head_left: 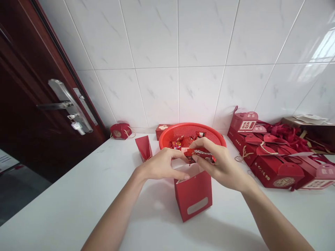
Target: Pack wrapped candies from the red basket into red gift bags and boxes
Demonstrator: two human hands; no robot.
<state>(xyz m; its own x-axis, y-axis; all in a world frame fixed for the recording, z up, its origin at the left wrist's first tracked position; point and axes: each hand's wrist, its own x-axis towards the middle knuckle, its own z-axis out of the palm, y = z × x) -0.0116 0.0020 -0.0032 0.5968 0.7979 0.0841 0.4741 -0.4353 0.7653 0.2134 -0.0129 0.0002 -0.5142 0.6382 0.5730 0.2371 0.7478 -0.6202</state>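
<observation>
A: So everything's laid out on a white worktop (99, 202), with a heap of decorated red boxes (277, 169) stacked at the far right, yeah?

B: Yep. A red basket (179, 131) is parked at the far middle, close to the wall, and on its near side an open box (193, 191) is stood upright, top gaping.

A: And the hands?

B: Left grip (163, 163) is placed at the box's mouth: thumb and fingers parted, thumb set on the rim. Whether anything is touched by those fingertips can't be told. Right grip (220, 161) is clamped on a red packet (190, 152), which is held above the mouth, by the look of it. More wrapped pieces (183, 142) are piled in the basket.

A: What could get botched?

B: The basket might be nudged by the right knuckles, since it's sat just behind. The box could be tipped, or its rim creased, if the thumb gets pressed too hard; thin card seems to be used. And the packet might be snagged on the edge or dropped outside if it's released off-centre, as the mouth is partly blocked by the hands.
</observation>
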